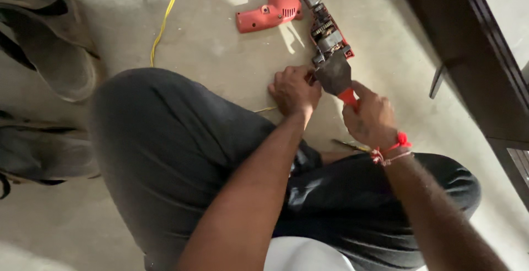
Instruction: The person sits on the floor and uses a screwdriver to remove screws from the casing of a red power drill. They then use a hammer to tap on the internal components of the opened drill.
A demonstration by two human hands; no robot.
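Resting on the concrete floor (pixel 220 56), just beyond the knees: opened drill body (pixel 329 35) with gears and motor exposed, long axis running away from the wearer and slightly leftward, rear end nearest both hands. Lying just left of it, touching or nearly so: detached red housing half (pixel 273 4). Right hand (pixel 370 119) closed around red handle of a dark flat-bladed tool (pixel 334 75), fingers pressed together in a full grip, blade set against the drill's near end. Left hand (pixel 293 90) curled beside that same end, fingers bent and close together, seemingly steadying it; exact pinch hidden. Both hands about equally near. Trailing off up-left: yellow cord (pixel 165 17).
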